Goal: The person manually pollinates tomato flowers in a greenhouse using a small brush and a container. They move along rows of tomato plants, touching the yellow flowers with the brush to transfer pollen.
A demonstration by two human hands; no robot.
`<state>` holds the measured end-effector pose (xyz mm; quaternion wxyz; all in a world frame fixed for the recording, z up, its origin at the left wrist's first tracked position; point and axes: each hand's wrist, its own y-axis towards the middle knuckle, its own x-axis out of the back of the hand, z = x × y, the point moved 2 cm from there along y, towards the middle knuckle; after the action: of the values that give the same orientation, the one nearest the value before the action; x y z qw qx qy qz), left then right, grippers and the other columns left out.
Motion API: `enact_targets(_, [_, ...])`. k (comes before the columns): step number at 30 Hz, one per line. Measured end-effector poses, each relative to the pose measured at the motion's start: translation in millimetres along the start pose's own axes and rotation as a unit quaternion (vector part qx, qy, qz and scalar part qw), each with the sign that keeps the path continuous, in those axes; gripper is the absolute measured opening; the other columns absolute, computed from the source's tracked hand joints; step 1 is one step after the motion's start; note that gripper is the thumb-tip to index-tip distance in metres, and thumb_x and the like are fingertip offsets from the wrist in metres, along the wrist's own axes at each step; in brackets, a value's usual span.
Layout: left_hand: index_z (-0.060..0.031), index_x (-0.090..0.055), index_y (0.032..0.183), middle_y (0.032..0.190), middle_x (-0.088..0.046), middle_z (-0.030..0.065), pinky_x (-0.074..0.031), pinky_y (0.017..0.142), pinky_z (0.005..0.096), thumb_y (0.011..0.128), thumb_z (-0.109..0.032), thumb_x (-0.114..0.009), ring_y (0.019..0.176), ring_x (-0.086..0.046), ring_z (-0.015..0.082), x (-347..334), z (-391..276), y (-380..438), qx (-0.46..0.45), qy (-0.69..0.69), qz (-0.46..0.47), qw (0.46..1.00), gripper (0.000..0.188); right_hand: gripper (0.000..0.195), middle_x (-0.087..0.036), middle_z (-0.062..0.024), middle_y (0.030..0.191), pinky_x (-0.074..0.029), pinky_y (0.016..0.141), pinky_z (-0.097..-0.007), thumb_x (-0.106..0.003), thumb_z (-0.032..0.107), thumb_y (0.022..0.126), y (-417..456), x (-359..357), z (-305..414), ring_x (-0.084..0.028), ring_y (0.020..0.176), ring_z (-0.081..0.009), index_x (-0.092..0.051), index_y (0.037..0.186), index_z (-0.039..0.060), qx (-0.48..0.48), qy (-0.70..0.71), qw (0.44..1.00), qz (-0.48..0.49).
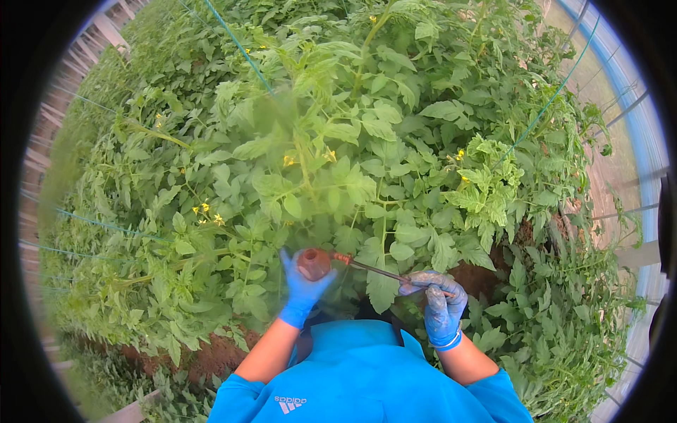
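Note:
My left hand point(309, 291), in a blue glove, grips a small reddish-brown bottle point(314, 264) with its round open mouth facing up. In my right hand point(443, 306), whose blue glove is smeared with grey-brown dirt, a thin dark stick point(378, 270) is pinched between thumb and fingers. An orange-red wrapped tip point(342, 258) on the stick points left and sits just right of the bottle; whether they touch is unclear. Behind both hands rises a tomato plant point(338, 185) with yellow flowers point(329, 155). What is inside the bottle cannot be made out.
Dense tomato foliage point(238, 148) surrounds me. More yellow flowers point(209, 214) hang at left. Green strings point(240, 47) run down into the plants, one at right point(555, 95). Brown soil point(211, 354) shows below the leaves. Translucent sheeting with a blue band point(629, 111) borders the right side.

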<state>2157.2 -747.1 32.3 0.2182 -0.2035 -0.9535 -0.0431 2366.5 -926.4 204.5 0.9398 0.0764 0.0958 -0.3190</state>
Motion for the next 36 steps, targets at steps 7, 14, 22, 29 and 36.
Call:
enact_targets(7, [-0.0082, -0.059, 0.11, 0.134, -0.031, 0.028, -0.034, 0.105, 0.0457, 0.055, -0.032, -0.087, 0.124, -0.037, 0.0404, 55.7, -10.2, -25.8, -0.023, 0.094, 0.143, 0.985, 0.066, 0.023, -0.067, -0.0156, 0.095, -0.053, 0.076, -0.0345, -0.053, 0.005, 0.091, 26.9, -34.3, -40.5, -0.066, 0.086, -0.0252, -0.06, 0.113, 0.0015, 0.083, -0.119, 0.985, 0.096])
enact_targets(14, [-0.0061, -0.062, 0.102, 0.139, -0.029, 0.0265, -0.039, 0.103, 0.0403, 0.054, -0.029, -0.086, 0.131, -0.034, 0.0326, 81.2, -21.8, -20.3, 0.002, -0.021, 0.174, 0.985, 0.059, 0.023, -0.07, -0.0136, 0.094, -0.052, 0.078, -0.0299, -0.053, 0.013, 0.095, 40.1, -75.6, -93.8, -0.067, 0.087, -0.0202, -0.062, 0.11, -0.0015, -0.006, -0.215, 0.971, 0.104])
enact_targets(22, [-0.0087, -0.063, 0.104, 0.148, -0.017, 0.0295, -0.025, 0.112, 0.044, 0.054, -0.034, -0.086, 0.14, -0.018, 0.0408, 85.5, 9.8, -21.1, 0.008, -0.014, 0.168, 0.986, 0.061, 0.023, -0.071, -0.0115, 0.09, -0.052, 0.07, -0.0272, -0.051, 0.013, 0.095, 46.0, -102.8, -125.5, -0.067, 0.076, -0.0153, -0.064, 0.109, 0.0008, -0.042, -0.17, 0.983, 0.051])
enact_targets(29, [-0.0097, -0.063, 0.105, 0.151, -0.011, 0.0292, -0.027, 0.112, 0.0419, 0.054, -0.035, -0.086, 0.141, -0.02, 0.0372, 83.5, 3.5, -21.5, 0.047, -0.071, 0.171, 0.982, 0.061, 0.021, -0.071, -0.0125, 0.085, -0.053, 0.065, -0.0282, -0.053, 0.011, 0.094, 43.1, -114.4, -137.0, -0.067, 0.071, -0.0173, -0.064, 0.107, -0.0005, 0.003, -0.232, 0.969, 0.083])
enact_targets(36, [-0.0082, -0.064, 0.103, 0.15, -0.012, 0.027, -0.033, 0.109, 0.0396, 0.054, -0.032, -0.086, 0.138, -0.029, 0.0319, 86.1, 3.2, -21.0, 0.032, -0.063, 0.179, 0.981, 0.059, 0.02, -0.069, -0.0146, 0.086, -0.053, 0.065, -0.0307, -0.056, 0.011, 0.092, 48.4, -111.6, -147.8, -0.068, 0.075, -0.021, -0.064, 0.106, -0.0011, 0.057, -0.256, 0.962, 0.069])
